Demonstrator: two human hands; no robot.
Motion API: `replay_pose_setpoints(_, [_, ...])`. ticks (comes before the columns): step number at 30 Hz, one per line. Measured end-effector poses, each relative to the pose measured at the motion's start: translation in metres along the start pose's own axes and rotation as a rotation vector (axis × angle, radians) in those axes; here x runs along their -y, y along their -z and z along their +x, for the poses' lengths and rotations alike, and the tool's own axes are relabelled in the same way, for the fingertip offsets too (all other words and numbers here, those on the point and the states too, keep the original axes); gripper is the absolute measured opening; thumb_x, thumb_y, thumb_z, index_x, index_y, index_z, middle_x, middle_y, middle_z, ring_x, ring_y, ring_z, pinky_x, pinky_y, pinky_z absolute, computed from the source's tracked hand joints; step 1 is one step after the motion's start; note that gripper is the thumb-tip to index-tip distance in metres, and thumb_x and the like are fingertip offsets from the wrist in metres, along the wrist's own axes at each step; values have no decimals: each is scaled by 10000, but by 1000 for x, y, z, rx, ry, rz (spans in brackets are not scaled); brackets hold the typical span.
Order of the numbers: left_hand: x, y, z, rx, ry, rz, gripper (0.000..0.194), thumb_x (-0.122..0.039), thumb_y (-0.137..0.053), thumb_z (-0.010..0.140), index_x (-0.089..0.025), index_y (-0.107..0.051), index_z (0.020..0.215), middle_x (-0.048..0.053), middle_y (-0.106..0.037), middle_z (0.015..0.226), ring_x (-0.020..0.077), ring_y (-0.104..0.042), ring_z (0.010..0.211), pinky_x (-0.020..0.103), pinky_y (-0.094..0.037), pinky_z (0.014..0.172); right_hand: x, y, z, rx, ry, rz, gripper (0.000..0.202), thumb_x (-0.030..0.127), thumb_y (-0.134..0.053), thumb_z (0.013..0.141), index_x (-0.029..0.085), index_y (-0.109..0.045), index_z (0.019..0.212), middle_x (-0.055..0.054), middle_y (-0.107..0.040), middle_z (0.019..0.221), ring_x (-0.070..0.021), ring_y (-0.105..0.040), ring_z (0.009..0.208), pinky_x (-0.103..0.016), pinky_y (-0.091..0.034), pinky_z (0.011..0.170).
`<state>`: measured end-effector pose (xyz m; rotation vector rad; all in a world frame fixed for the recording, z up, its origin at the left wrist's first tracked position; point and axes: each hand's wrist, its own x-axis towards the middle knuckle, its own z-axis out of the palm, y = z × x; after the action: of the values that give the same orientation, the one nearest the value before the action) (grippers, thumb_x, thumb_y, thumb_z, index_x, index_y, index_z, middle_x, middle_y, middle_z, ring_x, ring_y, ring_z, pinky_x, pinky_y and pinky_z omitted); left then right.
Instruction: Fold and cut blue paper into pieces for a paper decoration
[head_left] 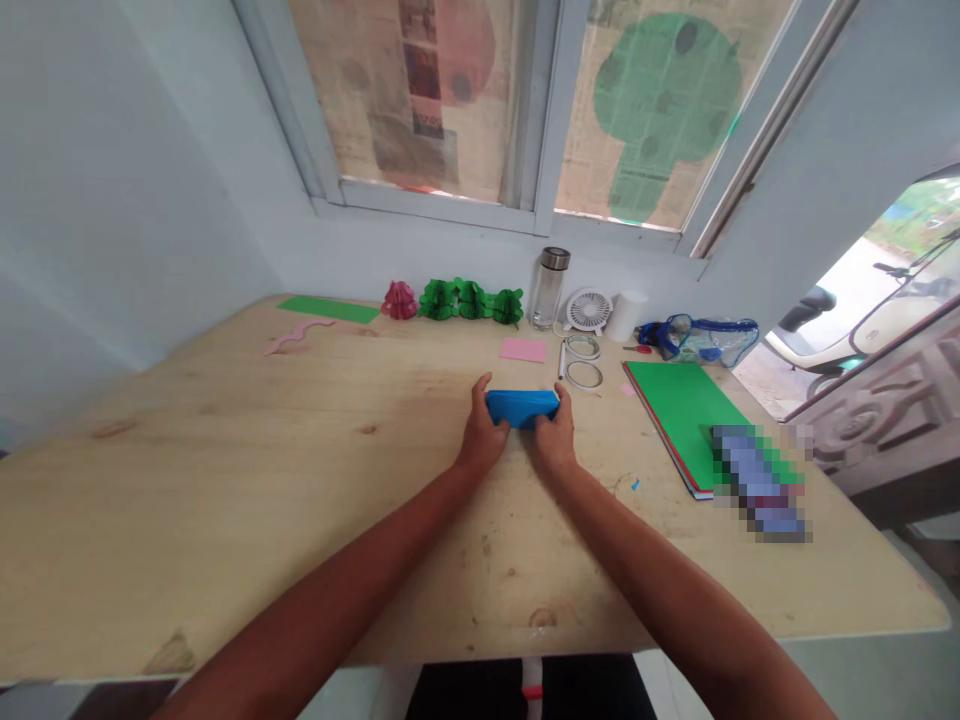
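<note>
Nearest, the person's bare forearms (pixel 382 545) are reaching over the wooden counter (pixel 225 480); a tiny blue scrap (pixel 635 484) is lying to the right of them, perhaps hinting at some trimming already done; farther right, a blurred-out object (pixel 754 480) is resting on a stack of coloured sheets (pixel 675 405), green on top; at the centre, the left hand (pixel 486 432) and the right hand (pixel 556 432) are both clamping on the blue folded paper (pixel 523 409), one at each end, holding it between them over the counter; its layers are forming a compact, narrow block, so the folding is looking well advanced; whether more creasing or any fastening is remaining cannot be told; beyond the hands, two tape rolls (pixel 584 387) are lying beside a white pen (pixel 562 360), apart from the blue paper, with a pink paper piece (pixel 523 350) near them; along the wall, a pink paper ornament (pixel 399 300) and green paper ornaments (pixel 470 301) are standing already shaped, seeming finished; a bottle (pixel 550 290) and a small fan (pixel 589 312) are standing to their right
</note>
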<state>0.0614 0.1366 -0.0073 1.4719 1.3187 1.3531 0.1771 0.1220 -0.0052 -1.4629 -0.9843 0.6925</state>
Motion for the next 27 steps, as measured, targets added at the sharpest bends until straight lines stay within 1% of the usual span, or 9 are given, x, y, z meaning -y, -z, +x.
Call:
replay_pose_setpoints(3, [3, 6, 0, 16, 15, -26, 852, -60, -624, 607, -213, -350, 1399, 71, -588, 1172, 203, -614, 1005, 328, -497, 896, 3, 0, -2, -26, -30, 12, 773, 164, -505, 602, 164, -405, 1369, -119, -494, 1392, -266, -446, 1273, -416, -318, 1106])
replay_pose_setpoints(5, [3, 6, 0, 9, 24, -47, 824, -92, -640, 634, -221, -354, 1395, 65, -589, 1166, 189, -615, 999, 314, -494, 893, 5, -1, -3, -30, -42, 25, 746, 196, -522, 624, 170, -419, 1362, -119, -508, 1375, -267, -478, 1239, -409, -342, 1088])
replay_pose_setpoints(9, [-2, 0, 5, -67, 74, -77, 610, -261, -600, 802, -203, -382, 1369, 71, -604, 1129, 188, -608, 1024, 312, -484, 908, 7, -3, -5, -36, -56, 56, 686, 268, -532, 679, 190, -440, 1354, -104, -528, 1353, -252, -508, 1212, -382, -373, 1062])
replay_pose_setpoints(12, [-5, -7, 10, -134, 119, -76, 474, -331, -549, 857, -182, -456, 1297, 75, -619, 1081, 199, -602, 1032, 307, -484, 903, 6, -4, -6, -44, -59, 80, 672, 326, -542, 710, 198, -434, 1361, -99, -515, 1370, -249, -488, 1244, -385, -357, 1073])
replay_pose_setpoints(16, [-6, -9, 12, -173, 136, -78, 304, -266, -463, 884, -185, -563, 1159, 76, -634, 1127, 205, -591, 1077, 321, -475, 941, 3, -5, -5, -56, -50, 109, 641, 380, -548, 746, 214, -440, 1356, -86, -481, 1412, -229, -463, 1279, -362, -352, 1073])
replay_pose_setpoints(19, [-6, -9, 11, -173, 131, -70, 292, -195, -412, 891, -204, -592, 1121, 55, -644, 1150, 198, -589, 1101, 331, -471, 966, 2, -7, -4, -75, -44, 121, 578, 410, -539, 775, 220, -474, 1317, -79, -474, 1422, -215, -456, 1281, -346, -352, 1065])
replay_pose_setpoints(21, [-5, -11, 11, -170, 129, -49, 277, -192, -408, 906, -211, -603, 1102, 42, -654, 1124, 187, -594, 1093, 322, -475, 962, 3, -10, -2, -96, -49, 119, 532, 436, -521, 796, 212, -496, 1277, -87, -525, 1363, -214, -488, 1235, -344, -372, 1040])
replay_pose_setpoints(24, [-5, -15, 11, -183, 143, -5, 217, -267, -455, 943, -193, -603, 1083, 52, -651, 1090, 184, -608, 1039, 348, -498, 923, 2, -14, 1, -124, -70, 98, 483, 481, -488, 806, 182, -534, 1183, -103, -623, 1176, -226, -564, 1080, -341, -436, 937])
replay_pose_setpoints(27, [-5, -19, 12, -210, 167, 27, 286, -353, -539, 934, -162, -581, 1143, 82, -614, 1147, 197, -611, 1002, 411, -522, 871, 0, -15, 4, -111, -71, 62, 431, 478, -438, 805, 176, -564, 1086, -90, -654, 1034, -228, -584, 978, -322, -463, 841])
